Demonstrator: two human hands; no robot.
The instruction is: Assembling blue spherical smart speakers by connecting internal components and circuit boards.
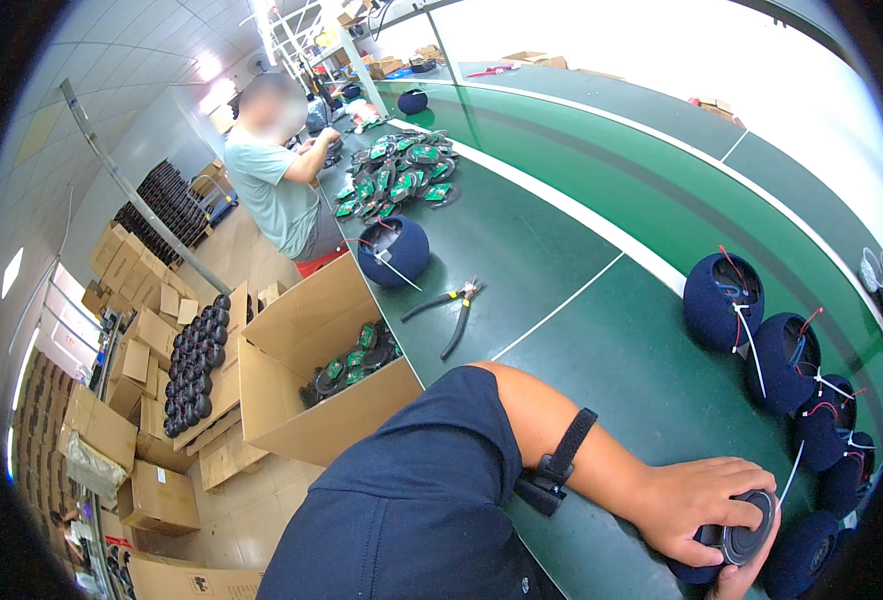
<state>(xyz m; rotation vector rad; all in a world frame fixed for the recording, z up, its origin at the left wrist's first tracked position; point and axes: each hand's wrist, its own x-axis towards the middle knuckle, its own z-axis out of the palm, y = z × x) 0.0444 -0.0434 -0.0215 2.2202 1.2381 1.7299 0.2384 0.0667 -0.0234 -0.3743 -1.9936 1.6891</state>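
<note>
At the lower right, my left hand [702, 510] reaches across the table, closed over a round speaker with a black disc [748, 530] on top and a navy cover below. A part of my right hand [757, 572] shows at the bottom edge, pressed to the disc's side; the rest is out of view. Beside my hands stands another navy ball-shaped speaker [802, 556]. Farther along, several navy round housings [719, 318] form a row, with red wires and white tie-like strips sticking out of their openings. A black strap [569, 445] circles my left forearm.
Yellow-and-black pliers [452, 310] lie on the green table [552, 260]. Beyond them are another navy housing [397, 252] and a heap of green circuit boards [402, 170]. An open carton [307, 330] of similar parts stands left of the table. A person [282, 180] works at the far end.
</note>
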